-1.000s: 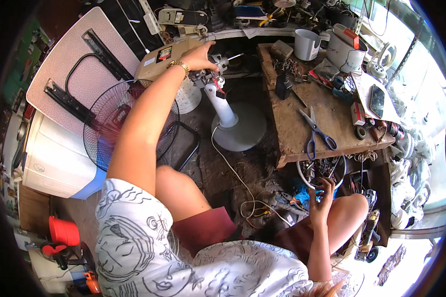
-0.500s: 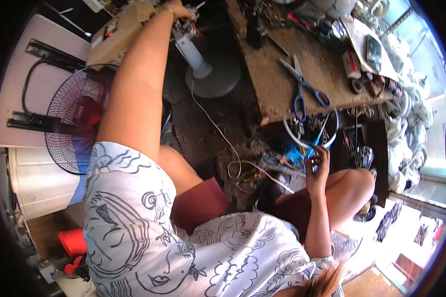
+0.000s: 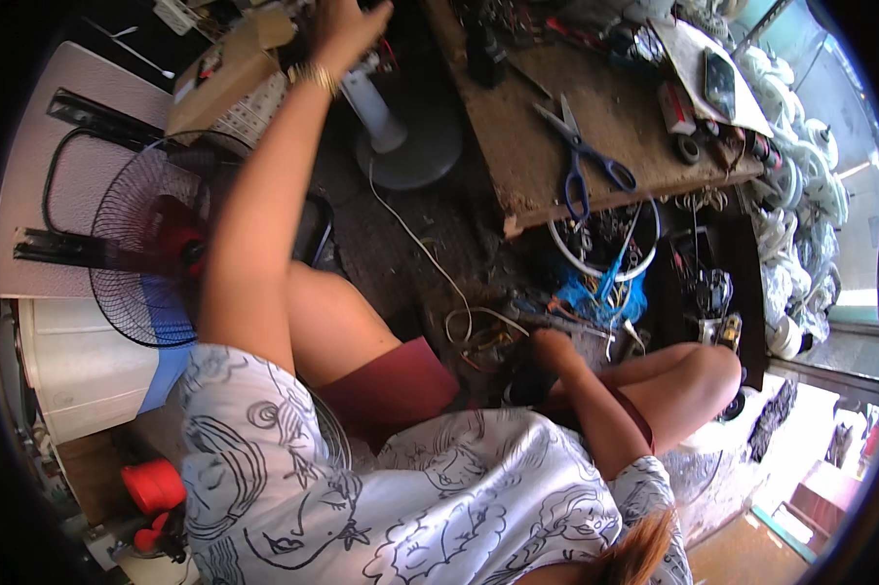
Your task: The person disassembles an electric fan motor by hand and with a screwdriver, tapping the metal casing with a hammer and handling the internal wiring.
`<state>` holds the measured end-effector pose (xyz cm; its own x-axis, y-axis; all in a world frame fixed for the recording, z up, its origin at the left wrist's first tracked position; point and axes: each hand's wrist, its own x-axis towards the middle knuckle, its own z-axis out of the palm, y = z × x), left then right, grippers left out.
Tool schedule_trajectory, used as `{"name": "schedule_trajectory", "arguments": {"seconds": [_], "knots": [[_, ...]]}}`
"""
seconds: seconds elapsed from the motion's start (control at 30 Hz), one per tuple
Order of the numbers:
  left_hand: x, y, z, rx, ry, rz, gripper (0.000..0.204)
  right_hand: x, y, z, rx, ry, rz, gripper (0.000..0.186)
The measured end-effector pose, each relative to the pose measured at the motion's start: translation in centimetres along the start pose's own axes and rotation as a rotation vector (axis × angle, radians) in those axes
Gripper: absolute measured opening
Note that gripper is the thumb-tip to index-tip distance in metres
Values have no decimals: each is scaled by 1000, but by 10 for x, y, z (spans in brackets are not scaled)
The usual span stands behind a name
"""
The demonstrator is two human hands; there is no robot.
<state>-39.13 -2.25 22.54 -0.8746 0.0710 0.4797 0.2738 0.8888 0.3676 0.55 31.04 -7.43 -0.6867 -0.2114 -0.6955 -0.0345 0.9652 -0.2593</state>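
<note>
My left hand (image 3: 347,29) reaches to the top edge, fingers curled at the head of the white fan stand (image 3: 381,127), largely hiding what it touches; its round grey base (image 3: 420,156) rests on the floor. My right hand (image 3: 552,346) is low at centre, fingers curled down beside the white cord (image 3: 483,314) and some hand tools (image 3: 556,320); what they hold is hidden. Near it, blue plastic (image 3: 603,292) lies below a white ring-rimmed container (image 3: 607,273) of small parts. Blue-handled scissors (image 3: 576,175) lie on the worn wooden table (image 3: 508,127).
At left stand a fan grille with red blades (image 3: 128,283), a pink board (image 3: 35,185) and a white box (image 3: 69,361). A cardboard box (image 3: 201,102) is behind. A phone (image 3: 720,83) lies on the table; wrapped white fan parts (image 3: 800,185) pile at right.
My right hand has moved down and left from the container's rim to the cord. My left hand remains at the stand, turned slightly. The view has shifted, placing the stand higher in it.
</note>
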Motion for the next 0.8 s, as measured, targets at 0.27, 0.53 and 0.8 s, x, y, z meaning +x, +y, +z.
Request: {"name": "schedule_trajectory", "arguments": {"seconds": [0.27,0.53,0.8], "knots": [[-232,77,2,-686,-113,101,56,33,9,49,-201,355,87,41],[-333,107,34,-795,-739,402,86,-59,-16,-58,665,311,-226,14],[-319,126,-3,-1020,-911,341,16,-180,-66,-168,746,630,-333,17]]}}
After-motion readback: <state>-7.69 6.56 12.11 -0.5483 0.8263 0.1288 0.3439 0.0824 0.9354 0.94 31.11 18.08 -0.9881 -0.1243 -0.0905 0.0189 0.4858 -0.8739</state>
